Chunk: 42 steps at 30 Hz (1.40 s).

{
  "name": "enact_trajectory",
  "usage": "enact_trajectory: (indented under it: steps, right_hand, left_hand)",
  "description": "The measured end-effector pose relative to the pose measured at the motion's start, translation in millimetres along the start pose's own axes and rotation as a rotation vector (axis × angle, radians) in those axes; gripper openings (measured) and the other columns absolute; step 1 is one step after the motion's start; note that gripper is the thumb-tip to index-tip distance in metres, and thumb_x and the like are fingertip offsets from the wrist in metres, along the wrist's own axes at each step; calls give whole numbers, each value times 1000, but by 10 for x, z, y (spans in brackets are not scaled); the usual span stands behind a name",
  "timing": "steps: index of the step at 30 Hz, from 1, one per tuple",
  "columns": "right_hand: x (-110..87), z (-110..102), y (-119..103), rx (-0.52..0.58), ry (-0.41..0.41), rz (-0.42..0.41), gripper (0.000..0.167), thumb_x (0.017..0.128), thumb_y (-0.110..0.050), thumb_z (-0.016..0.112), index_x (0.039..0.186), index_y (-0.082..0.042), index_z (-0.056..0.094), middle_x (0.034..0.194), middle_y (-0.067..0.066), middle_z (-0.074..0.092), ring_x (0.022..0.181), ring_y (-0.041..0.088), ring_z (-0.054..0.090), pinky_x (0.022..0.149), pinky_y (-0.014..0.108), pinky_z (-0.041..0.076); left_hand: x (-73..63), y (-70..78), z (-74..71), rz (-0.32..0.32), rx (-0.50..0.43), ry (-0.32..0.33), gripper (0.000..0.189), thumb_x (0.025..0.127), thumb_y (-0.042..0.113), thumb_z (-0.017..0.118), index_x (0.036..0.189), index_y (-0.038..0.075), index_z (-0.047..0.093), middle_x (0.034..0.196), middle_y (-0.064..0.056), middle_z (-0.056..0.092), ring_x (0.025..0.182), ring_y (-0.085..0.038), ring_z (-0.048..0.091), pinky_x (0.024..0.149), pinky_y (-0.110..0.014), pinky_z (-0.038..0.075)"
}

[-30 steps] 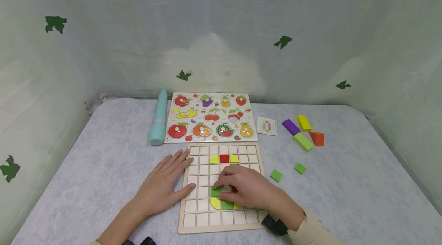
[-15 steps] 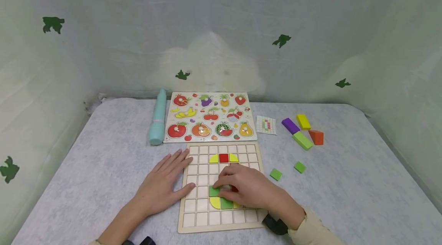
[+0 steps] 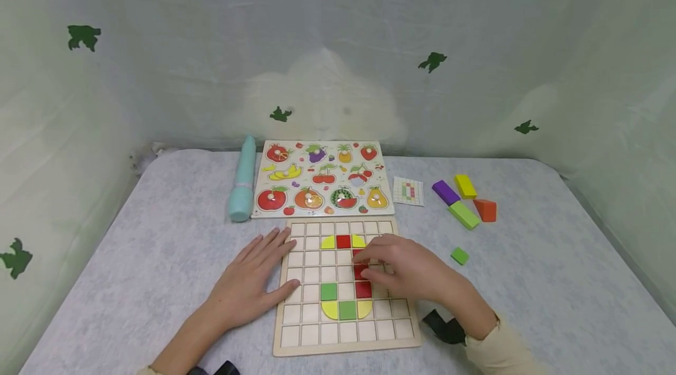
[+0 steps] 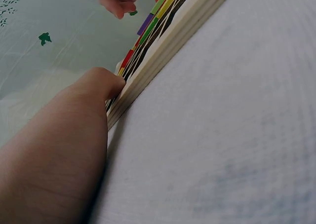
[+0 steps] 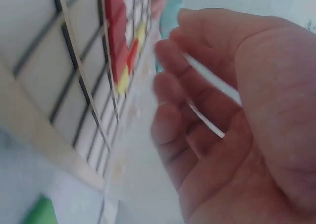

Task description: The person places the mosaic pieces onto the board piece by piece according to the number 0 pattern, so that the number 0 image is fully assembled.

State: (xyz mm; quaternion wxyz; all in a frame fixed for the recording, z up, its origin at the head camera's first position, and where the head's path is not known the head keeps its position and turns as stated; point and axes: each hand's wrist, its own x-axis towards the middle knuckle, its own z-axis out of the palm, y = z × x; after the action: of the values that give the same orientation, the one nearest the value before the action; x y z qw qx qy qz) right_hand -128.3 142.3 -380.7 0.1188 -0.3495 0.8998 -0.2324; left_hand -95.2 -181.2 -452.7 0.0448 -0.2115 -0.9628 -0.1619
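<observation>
A wooden grid board (image 3: 308, 337) lies on the table, with red tiles (image 3: 363, 290), green tiles (image 3: 347, 310) and yellow quarter-round tiles (image 3: 330, 310) set in its squares. My left hand (image 3: 245, 290) lies with fingers spread, its fingertips and thumb on the board's left edge. The thumb also shows against that edge in the left wrist view. Above the right side of the board hovers my right hand (image 3: 404, 263), partly covering the column of red tiles. Its fingers are loosely bent, and the right wrist view shows nothing between thumb (image 5: 212, 21) and fingers.
Behind the board lies a fruit puzzle (image 3: 323, 180), with a light-blue bottle-shaped object (image 3: 242, 181) at its left and a small pattern card (image 3: 408, 192) at its right. Purple (image 3: 445, 192), yellow (image 3: 465, 186), green (image 3: 463, 215) and orange (image 3: 485, 210) blocks sit farther right, near a loose green tile (image 3: 460, 256).
My right hand has left the green tile in the left column and moved right and away from me, uncovering that tile and the lower red ones. My left hand stays in place.
</observation>
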Motion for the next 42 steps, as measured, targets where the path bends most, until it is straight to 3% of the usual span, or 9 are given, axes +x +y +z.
enact_trajectory:
  steps: [7, 13, 19, 27, 37, 42]
  right_hand:
    - [-102, -189, 165, 9, 18, 48, 28, 97, -27, 73, 124, -20, 75, 113, -10, 72, 90, 10, 60, 71, 23, 54]
    - [-195, -331, 324, 39, 7, 83, 31, 94, -25, 77, 124, -19, 74, 116, -7, 72, 93, 11, 60, 70, 22, 54]
    - [-287, -423, 513, 75, 17, 51, 34, 91, -26, 81, 123, -17, 73, 117, -5, 72, 94, 16, 62, 71, 22, 55]
    - [-359, -457, 757, 168, -10, 58, 35, 89, -25, 83, 121, -17, 73, 115, -3, 72, 94, 17, 59, 71, 24, 55]
    - [-361, -399, 895, 200, -146, 221, 40, 81, -32, 89, 113, -23, 68, 102, -6, 64, 95, 17, 56, 73, 23, 53]
    - [-341, -365, 926, 184, -162, 234, 39, 80, -29, 90, 109, -22, 66, 100, -6, 61, 95, 17, 55, 75, 23, 52]
  left_hand:
    - [2, -6, 2, 0, -3, -4, 79, 94, 63, 62, 156, 18, 47, 169, 0, 31, 158, -21, 25, 129, -44, 19]
    - [1, -11, 0, 1, -1, -7, 78, 94, 63, 62, 156, 18, 47, 169, 1, 30, 158, -22, 25, 129, -44, 19]
    - [4, -10, -4, 5, -5, -2, 78, 94, 62, 63, 156, 18, 47, 169, 1, 30, 158, -21, 25, 129, -43, 18]
    - [-8, -13, 2, 1, -5, -4, 78, 94, 61, 63, 156, 17, 47, 170, 1, 30, 158, -21, 25, 129, -44, 18]
    - [-3, -23, 7, 6, -2, 2, 78, 94, 62, 62, 156, 17, 47, 169, 1, 30, 158, -21, 25, 129, -43, 18]
    - [3, -21, 7, 10, 0, 2, 78, 94, 62, 63, 156, 17, 47, 169, 0, 31, 158, -22, 26, 129, -44, 18]
